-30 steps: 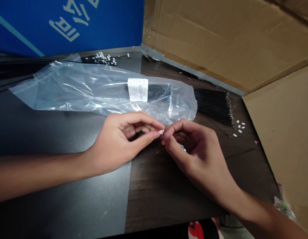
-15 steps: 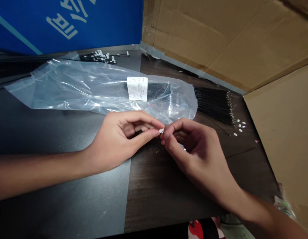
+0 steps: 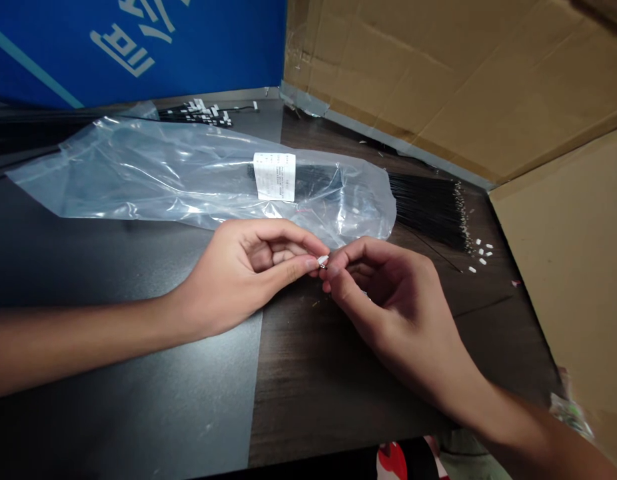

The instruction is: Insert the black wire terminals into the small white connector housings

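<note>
A small white connector housing (image 3: 322,259) is pinched between the thumb and index finger of my left hand (image 3: 253,270). My right hand (image 3: 388,293) is closed in a pinch, its fingertips right up against the housing. A tiny dark, shiny bit shows between the two pinches; what my right fingers hold is otherwise hidden. Beyond my hands lies a clear plastic bag (image 3: 188,180) with a white printed label (image 3: 275,177). Black wires (image 3: 426,203) with metal tips stick out of its right end. Several loose white housings (image 3: 482,252) lie beside those tips.
Behind the bag on the left lie black wires with white connectors (image 3: 203,113). A blue panel (image 3: 213,47) and cardboard walls (image 3: 438,80) border the table (image 3: 308,400) at the back and right. A grey mat (image 3: 203,400) covers its left part.
My left hand has risen very slightly, and the white housing sits a little more tilted at its fingertips. My right hand keeps nearly the same place.
</note>
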The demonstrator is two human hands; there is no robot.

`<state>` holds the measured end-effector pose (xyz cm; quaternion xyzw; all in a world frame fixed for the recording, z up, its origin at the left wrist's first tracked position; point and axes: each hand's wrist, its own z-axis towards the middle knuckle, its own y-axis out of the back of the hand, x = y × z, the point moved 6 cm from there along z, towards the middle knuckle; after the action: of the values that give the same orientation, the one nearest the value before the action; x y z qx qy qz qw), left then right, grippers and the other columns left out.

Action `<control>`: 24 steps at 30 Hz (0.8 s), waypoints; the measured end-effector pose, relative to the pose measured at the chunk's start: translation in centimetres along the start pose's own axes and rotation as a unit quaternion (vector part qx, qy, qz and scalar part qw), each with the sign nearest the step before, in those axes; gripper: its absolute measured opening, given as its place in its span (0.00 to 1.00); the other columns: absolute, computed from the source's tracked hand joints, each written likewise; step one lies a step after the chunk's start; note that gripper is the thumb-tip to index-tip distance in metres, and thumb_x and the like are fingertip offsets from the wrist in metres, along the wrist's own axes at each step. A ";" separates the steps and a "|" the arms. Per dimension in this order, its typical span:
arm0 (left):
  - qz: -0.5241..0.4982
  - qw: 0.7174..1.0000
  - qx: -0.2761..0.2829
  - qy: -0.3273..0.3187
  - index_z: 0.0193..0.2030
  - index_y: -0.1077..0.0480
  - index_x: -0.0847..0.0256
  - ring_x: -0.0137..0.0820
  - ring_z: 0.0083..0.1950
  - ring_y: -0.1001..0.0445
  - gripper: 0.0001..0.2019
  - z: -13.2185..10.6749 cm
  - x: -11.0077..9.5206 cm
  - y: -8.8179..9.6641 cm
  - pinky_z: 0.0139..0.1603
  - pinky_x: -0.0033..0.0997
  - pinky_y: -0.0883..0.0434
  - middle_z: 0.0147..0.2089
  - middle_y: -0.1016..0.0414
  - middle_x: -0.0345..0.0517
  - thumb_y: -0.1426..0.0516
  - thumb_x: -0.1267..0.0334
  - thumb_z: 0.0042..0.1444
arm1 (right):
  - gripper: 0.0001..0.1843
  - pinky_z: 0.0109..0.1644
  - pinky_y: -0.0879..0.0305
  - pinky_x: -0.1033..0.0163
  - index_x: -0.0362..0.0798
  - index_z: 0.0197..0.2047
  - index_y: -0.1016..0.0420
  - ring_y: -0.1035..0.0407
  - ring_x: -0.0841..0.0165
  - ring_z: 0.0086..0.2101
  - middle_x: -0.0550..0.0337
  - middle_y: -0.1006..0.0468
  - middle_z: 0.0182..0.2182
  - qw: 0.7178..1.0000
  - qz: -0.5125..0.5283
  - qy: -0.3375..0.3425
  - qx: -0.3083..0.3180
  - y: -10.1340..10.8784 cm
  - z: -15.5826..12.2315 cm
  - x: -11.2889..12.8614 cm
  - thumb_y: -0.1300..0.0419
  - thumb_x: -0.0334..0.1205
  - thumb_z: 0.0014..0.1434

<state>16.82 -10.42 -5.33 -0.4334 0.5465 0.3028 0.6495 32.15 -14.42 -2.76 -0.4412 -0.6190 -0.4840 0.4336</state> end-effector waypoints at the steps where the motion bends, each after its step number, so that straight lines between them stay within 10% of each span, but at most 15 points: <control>1: 0.001 1.000 0.001 -0.004 0.41 0.17 0.66 0.22 0.37 0.15 0.03 0.0 0.0 0.0 0.42 0.09 0.21 0.36 0.15 0.41 0.32 0.75 0.62 | 0.03 0.36 0.32 0.79 0.41 0.36 0.22 0.26 0.80 0.32 0.62 0.20 0.32 1.000 0.002 -0.001 0.000 0.0 0.0 0.0 0.32 0.30 0.59; 24: 0.067 0.997 -0.009 -0.038 0.41 0.19 0.64 0.19 0.39 0.16 0.02 -0.1 -0.6 -0.2 0.45 0.08 0.22 0.37 0.15 0.38 0.33 0.73 0.62 | 0.03 0.34 0.33 0.81 0.40 0.34 0.23 0.27 0.81 0.29 0.63 0.21 0.30 1.000 0.010 0.005 -0.014 0.1 0.2 0.2 0.32 0.29 0.57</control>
<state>16.80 -10.59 -4.69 -0.3897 0.5463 0.3663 0.6446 32.15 -14.22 -2.57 -0.4505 -0.6057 -0.4905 0.4354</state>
